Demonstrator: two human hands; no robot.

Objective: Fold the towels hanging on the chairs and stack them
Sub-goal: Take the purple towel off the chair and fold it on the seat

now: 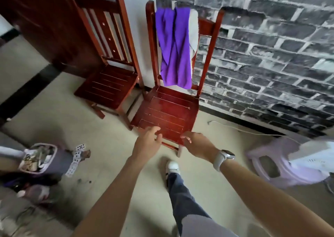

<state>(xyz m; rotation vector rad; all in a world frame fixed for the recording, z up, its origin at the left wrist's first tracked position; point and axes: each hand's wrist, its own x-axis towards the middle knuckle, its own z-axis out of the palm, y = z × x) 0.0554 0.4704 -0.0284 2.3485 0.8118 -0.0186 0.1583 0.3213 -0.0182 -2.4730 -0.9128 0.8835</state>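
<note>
Purple cloth, a long soft towel (174,46), is seen draped over the top rail of the nearer red-brown wooden slatted chair (166,110), and it hangs down almost to the seat. A pale grey-white towel (194,30) is partly hidden behind it on the same rail. A second red-brown wooden chair (108,55) is placed just beside, to the left, and no towel is seen on it.

Both hands are stretched forward over the front edge of the nearer seat. The left hand (147,140) is held with loosely bent fingers and nothing is gripped by it. The right hand (197,142), with a light-coloured watch (223,158) on the wrist, is also relaxed and empty. Whether the fingertips touch the seat edge cannot be told.

No folded towel is seen anywhere, so the task is judged to be at its beginning: the reach for the first towel. For the next move, the hands should be raised to the top rail, and the purple towel should be lifted off without the pale one being dragged down. The seat could probably be used as a surface for folding.
</note>
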